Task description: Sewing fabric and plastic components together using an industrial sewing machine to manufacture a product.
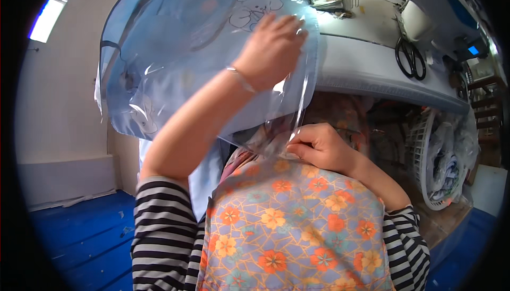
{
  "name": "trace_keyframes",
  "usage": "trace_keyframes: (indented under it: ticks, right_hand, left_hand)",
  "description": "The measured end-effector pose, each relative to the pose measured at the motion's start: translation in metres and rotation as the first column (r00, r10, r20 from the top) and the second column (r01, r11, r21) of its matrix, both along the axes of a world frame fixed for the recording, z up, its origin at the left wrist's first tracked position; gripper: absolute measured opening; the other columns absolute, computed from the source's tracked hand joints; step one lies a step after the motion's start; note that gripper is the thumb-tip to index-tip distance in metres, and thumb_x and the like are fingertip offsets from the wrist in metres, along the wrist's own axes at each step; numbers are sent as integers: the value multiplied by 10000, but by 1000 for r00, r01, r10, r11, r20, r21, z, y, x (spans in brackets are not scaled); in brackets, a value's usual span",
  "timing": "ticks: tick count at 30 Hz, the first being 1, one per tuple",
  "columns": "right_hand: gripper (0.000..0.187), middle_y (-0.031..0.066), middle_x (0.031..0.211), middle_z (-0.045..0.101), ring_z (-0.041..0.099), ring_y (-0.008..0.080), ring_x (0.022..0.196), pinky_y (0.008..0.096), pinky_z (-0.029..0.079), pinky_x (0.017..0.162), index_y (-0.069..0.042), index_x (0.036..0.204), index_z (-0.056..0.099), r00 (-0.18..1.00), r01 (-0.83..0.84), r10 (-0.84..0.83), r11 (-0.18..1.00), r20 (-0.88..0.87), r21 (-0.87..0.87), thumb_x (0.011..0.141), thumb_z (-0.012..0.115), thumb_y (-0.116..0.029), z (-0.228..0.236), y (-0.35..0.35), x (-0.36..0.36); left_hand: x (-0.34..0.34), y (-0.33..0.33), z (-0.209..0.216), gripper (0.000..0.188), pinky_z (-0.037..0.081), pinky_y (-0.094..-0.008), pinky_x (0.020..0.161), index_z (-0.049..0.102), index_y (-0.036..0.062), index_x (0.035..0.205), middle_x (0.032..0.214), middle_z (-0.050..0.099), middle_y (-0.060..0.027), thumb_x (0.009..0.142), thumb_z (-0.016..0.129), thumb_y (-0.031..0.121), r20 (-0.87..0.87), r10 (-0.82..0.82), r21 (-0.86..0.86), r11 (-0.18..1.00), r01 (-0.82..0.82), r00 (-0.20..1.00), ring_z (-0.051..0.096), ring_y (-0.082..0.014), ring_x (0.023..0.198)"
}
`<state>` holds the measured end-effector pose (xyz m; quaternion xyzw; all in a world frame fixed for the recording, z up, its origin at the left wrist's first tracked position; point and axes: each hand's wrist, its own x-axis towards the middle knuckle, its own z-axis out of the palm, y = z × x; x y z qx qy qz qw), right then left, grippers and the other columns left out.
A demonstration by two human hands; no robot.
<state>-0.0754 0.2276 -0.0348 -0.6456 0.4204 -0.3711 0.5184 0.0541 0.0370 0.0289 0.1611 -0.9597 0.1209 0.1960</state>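
A light blue fabric piece (175, 41) with a dog-like line drawing spreads over the left of the sewing table, and a glossy clear plastic sheet (281, 94) lies along its right side. My left hand (273, 49) reaches across it, fingers bent down and closed at the sheet's right edge near the sewing machine; its thumb is hidden. Close to my lap, my right hand (323, 146) pinches the sheet's lower corner between thumb and curled fingers. Between both hands the plastic runs as a shiny strip, hanging past the table's front edge.
A sewing machine (441, 4) stands at the back right, lamp lit over its bed. Black-handled scissors (410, 60) lie on the white tabletop (350, 65). Below right, a white basket (425, 158) holds plastic bags and cloth. A wall (64, 100) rises at left above blue flooring.
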Motion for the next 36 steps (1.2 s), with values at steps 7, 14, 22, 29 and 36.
trace_keyframes:
  ticks: [7, 14, 22, 29, 36]
  right_hand:
    - [179, 65, 865, 678, 616, 134, 790, 291, 503, 740, 23, 1006, 681, 710, 375, -531, 841, 462, 390, 879, 616, -85, -29, -37, -3]
    - [230, 18, 1053, 660, 569, 82, 948, 271, 464, 853, 0, 1118, 639, 876, 60, -198, 949, 440, 309, 929, 621, -131, -28, -13, 9]
    - [240, 34, 1076, 654, 582, 108, 966, 278, 462, 885, -1, 1153, 622, 682, 222, -523, 814, 510, 537, 948, 555, -108, -12, -21, 9]
    - [286, 49, 1116, 632, 575, 124, 999, 287, 459, 899, -3, 1219, 573, 597, 251, -564, 807, 570, 535, 978, 501, -139, -9, -36, 9]
    - [302, 65, 1139, 616, 552, 113, 1034, 274, 449, 910, -2, 1251, 543, 846, 221, -381, 887, 373, 405, 995, 497, -155, -14, -24, -15]
  left_hand:
    - [-21, 4, -47, 366, 383, -463, 993, 612, -12, 1142, 1221, 597, -146, 822, 553, 156, -97, 141, 268, 957, -110, 985, 544, -276, 1162]
    - [-33, 9, -37, 466, 347, -548, 1021, 559, -10, 1239, 1316, 540, -152, 792, 553, 121, 5, 180, 233, 956, -176, 984, 486, -267, 1247]
    - [-34, -13, -44, 428, 354, -545, 1002, 575, 4, 1216, 1297, 546, -145, 805, 527, 115, -84, 148, 223, 967, -126, 985, 493, -263, 1233]
    - [-41, -38, -31, 427, 398, -418, 972, 588, -9, 1165, 1235, 579, -171, 761, 603, 131, -84, -7, 304, 952, 32, 996, 554, -296, 1146]
    - [-48, -9, -32, 463, 417, -451, 982, 552, -69, 1165, 1234, 548, -257, 777, 649, 165, -111, 71, 360, 932, -26, 991, 533, -380, 1147]
